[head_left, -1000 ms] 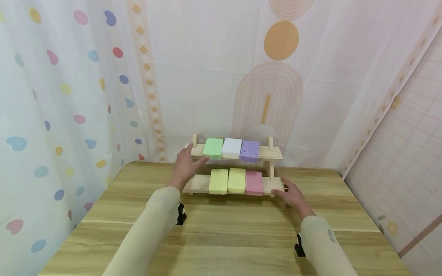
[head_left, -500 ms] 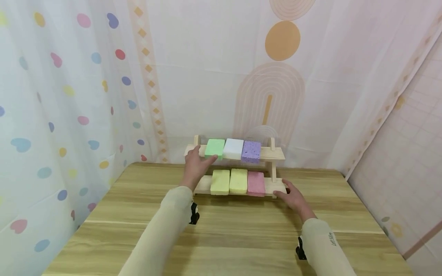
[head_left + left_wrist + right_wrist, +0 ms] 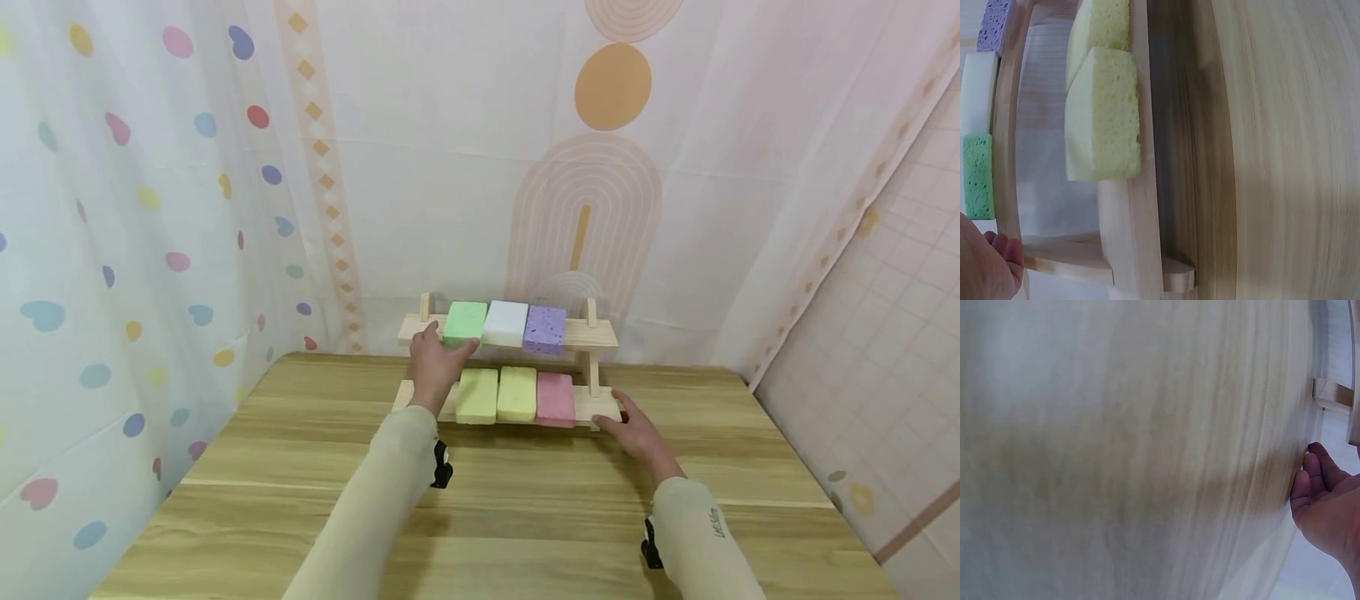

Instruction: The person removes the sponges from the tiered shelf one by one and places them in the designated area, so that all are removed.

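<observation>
The left hand (image 3: 437,364) has been shifted rightward to the light-green rectangular sponge (image 3: 466,322) on the upper shelf (image 3: 588,334) of the two-tier pale-wood rack (image 3: 593,372), seemingly bringing it within grasp; its fingers (image 3: 1014,254) are parted, grip unclear. The right hand (image 3: 635,430) is kept at the lower shelf's (image 3: 591,403) right end, hold unclear.

The rack (image 3: 587,333) is bare pale wood, smooth and matt, while the table (image 3: 525,517) shows streaked wood grain with a soft sheen. The green sponge (image 3: 467,318), purple sponge (image 3: 545,327) and yellow sponges (image 3: 1107,119) are matt and pitted with pores; the white sponge (image 3: 506,322) looks smoother, and the pink sponge (image 3: 555,398) matt. Thin, creased cloth makes the curtain (image 3: 442,183), matt cloth the sleeves (image 3: 367,508), and the black clips (image 3: 442,468) look plastic.
</observation>
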Motion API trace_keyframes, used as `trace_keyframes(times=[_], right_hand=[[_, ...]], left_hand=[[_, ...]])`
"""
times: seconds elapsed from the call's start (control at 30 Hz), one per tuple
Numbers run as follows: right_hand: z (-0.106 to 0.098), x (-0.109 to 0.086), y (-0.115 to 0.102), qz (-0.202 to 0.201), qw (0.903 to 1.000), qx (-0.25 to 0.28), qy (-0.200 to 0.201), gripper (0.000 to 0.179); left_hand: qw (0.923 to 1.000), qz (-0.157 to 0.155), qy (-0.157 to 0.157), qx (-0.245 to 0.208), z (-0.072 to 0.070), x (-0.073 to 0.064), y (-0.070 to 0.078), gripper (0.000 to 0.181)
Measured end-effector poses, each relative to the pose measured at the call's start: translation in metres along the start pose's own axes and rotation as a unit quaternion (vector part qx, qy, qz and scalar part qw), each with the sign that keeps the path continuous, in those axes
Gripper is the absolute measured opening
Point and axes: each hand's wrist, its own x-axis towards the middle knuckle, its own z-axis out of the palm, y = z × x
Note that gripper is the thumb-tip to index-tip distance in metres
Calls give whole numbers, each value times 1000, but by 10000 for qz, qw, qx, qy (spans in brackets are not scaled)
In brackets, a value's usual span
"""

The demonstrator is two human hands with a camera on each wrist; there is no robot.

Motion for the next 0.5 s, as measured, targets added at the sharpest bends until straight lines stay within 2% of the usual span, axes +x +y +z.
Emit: trace_keyframes(times=[0.2,0.5], right_hand=[[0,0,3,-48,10000,-31,-14,81],[1,-1,2,-124,9998,-167,-80,81]], left_hand=[[9999,-9,97,-128,9,1,-2,88],[9994,-68,327,-19,18,1,-1,88]])
